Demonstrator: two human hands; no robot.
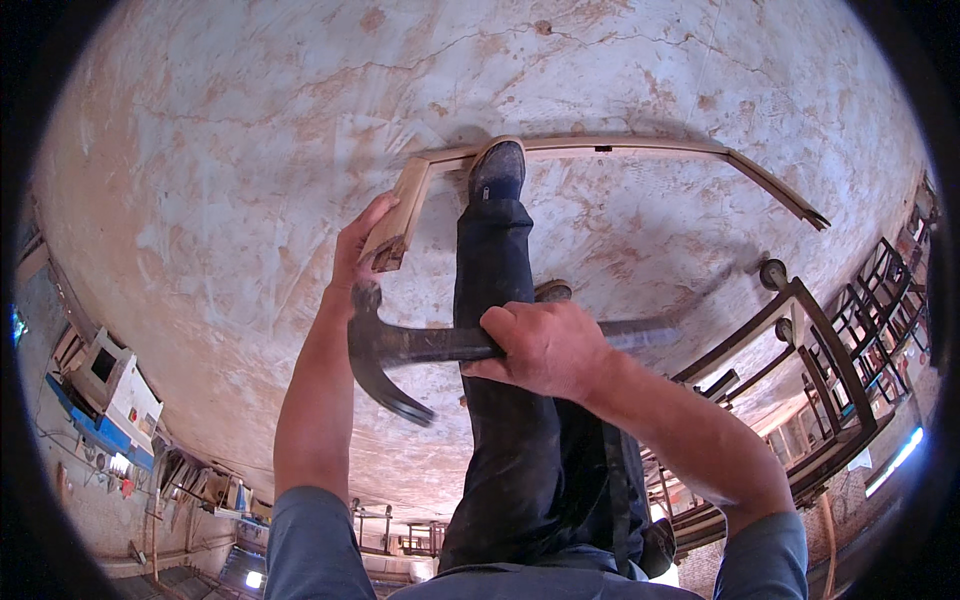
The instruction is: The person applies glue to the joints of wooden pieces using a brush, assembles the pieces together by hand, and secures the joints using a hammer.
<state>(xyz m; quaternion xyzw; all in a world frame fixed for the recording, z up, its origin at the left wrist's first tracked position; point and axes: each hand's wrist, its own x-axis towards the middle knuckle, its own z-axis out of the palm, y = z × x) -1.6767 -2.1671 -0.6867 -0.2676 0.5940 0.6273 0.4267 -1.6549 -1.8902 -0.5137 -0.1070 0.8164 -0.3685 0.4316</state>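
My right hand is closed around the shaft of a claw hammer, held level across my legs with its head to the left and its curved claw pointing down. A three-sided wooden frame lies on the floor, a long rail with a shorter piece at each end. My left hand grips the left end piece from its outer side; the fingers are partly hidden behind the wood. My shoe presses on the long rail near its left corner. The hammer head is just below that end piece, apart from it.
The pale, stained floor has a long crack at its far side. At the right stands a dark wooden frame on casters, with dark chair frames beyond. A white and blue machine stands at the left, near tools and clutter.
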